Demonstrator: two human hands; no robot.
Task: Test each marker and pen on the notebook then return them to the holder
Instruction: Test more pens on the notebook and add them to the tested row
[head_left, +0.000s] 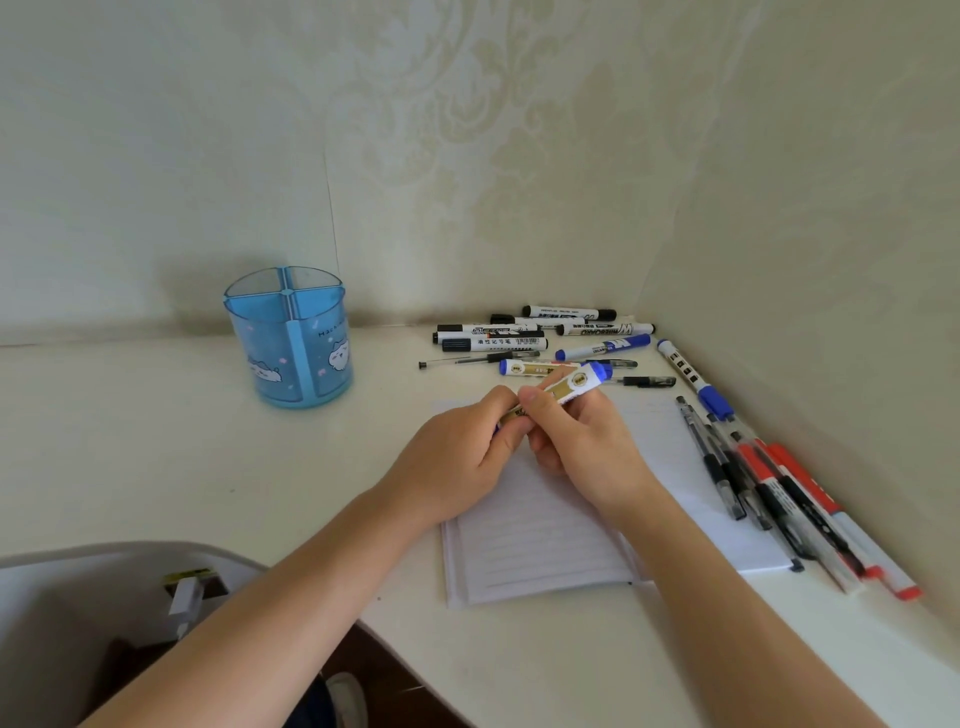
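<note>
Both hands hold one blue-and-gold marker (574, 385) above the open lined notebook (540, 545). My right hand (576, 441) grips the marker's barrel, its blue end pointing up and right. My left hand (467, 457) pinches the marker's lower end, which its fingers hide. The blue four-compartment holder (291, 338) stands empty at the back left, well apart from my hands. Several black and blue markers (545, 338) lie loose behind the notebook.
A row of gel pens and red markers (789, 493) lies along the notebook's right side by the wall. Walls close off the desk's back and right. A white chair back (104, 582) sits at the lower left, past the desk's curved front edge.
</note>
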